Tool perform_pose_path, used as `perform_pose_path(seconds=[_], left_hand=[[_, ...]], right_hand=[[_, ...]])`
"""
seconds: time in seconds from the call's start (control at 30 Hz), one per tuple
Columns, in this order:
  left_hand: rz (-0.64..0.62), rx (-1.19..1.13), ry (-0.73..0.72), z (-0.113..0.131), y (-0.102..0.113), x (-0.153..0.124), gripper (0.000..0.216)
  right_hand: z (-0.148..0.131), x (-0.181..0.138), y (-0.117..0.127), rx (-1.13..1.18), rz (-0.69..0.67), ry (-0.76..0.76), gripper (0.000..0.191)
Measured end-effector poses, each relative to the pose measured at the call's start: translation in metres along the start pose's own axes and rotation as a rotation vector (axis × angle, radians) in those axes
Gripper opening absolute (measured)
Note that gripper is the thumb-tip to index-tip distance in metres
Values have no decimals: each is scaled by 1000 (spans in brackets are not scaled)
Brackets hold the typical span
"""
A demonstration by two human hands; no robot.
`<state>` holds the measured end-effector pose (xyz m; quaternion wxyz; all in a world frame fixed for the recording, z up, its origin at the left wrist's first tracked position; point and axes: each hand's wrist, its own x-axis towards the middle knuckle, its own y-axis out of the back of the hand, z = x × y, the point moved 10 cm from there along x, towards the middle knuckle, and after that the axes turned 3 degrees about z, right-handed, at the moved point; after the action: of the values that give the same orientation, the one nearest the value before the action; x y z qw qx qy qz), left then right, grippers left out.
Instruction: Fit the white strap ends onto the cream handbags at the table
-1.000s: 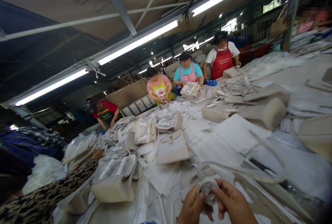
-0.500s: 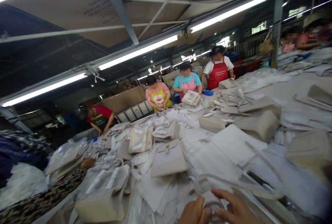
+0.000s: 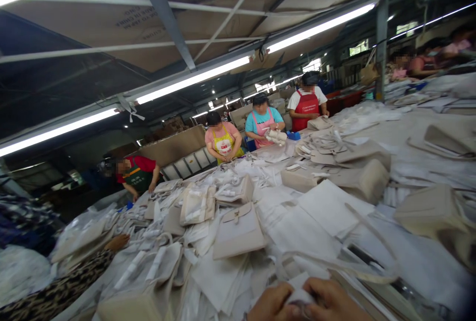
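Now at bottom centre of frame: left hand (image 3: 273,303) and right hand (image 3: 330,303) pinch small white wrapping piece (image 3: 297,295) between fingers, above cluttered tabletop (image 3: 420,261); beige handbag (image 3: 238,231) beyond, mid-frame. Likely mid-handling; next needs steady two-handed grip.

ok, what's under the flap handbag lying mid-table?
The flap handbag lies on overlapping white sheets, which stick out past its lower edge and right side. The tabletop beneath is covered by that pile, so it cannot be seen. More pale bags lie just behind it.
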<state>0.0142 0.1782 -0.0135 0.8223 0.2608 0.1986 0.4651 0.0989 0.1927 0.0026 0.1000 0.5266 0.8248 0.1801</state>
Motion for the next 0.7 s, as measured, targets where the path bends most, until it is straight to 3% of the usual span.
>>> perform_pose_path(seconds=[0.07, 0.17, 0.33, 0.4, 0.47, 0.53, 0.63, 0.7], left_hand=[[-41, -263, -65, 12, 5, -1, 56], [-25, -481, -106, 13, 5, -2, 54], [206, -643, -78, -15, -2, -2, 53], [343, -538, -12, -29, 3, -4, 46], [398, -395, 57, -36, 7, -6, 43], [339, -229, 75, -32, 8, -7, 42], [158, 169, -1, -14, 2, -10, 37], [62, 437, -52, -3, -4, -13, 35]], right_hand=[[-14, 1, 5, -24, 37, 29, 10], [-28, 0, 6, 26, 58, 83, 11], [-8, 4, -17, 321, 29, -56, 30], [4, 5, -25, 426, 60, -103, 36], [13, 6, -27, 492, 100, -111, 37], [18, 4, -33, 465, 18, -137, 35], [22, -3, -40, 265, -216, -197, 25], [26, -7, -38, 131, -297, -237, 17]])
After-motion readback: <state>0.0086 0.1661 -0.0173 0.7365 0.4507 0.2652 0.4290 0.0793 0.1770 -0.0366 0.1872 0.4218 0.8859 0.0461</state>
